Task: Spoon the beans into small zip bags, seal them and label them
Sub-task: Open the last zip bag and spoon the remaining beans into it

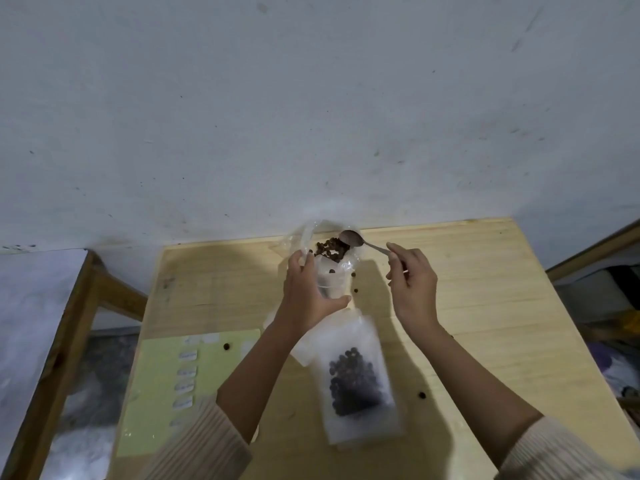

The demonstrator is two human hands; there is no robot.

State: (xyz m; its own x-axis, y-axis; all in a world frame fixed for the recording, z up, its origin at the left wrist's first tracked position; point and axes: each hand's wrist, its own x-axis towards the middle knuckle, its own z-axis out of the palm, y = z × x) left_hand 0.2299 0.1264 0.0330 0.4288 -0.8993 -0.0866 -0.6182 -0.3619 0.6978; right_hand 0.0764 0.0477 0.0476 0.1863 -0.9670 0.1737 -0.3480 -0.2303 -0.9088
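Observation:
My left hand (308,292) grips a small clear zip bag (330,278) upright near the far edge of the wooden table (485,306). Behind it stands a crumpled clear plastic bag with dark beans (329,249) in its mouth. My right hand (410,285) pinches the handle of a metal spoon (353,238), whose bowl hovers over the beans. A filled zip bag (353,379) of dark beans lies flat on the table, close to me. A pale green sheet (156,393) carrying several white labels lies at the left.
Loose beans lie scattered on the table, one near the green sheet (227,347), one at the right (421,395), two beside the held bag (355,291). A wooden-framed piece of furniture (69,323) stands left of the table. A white wall rises behind.

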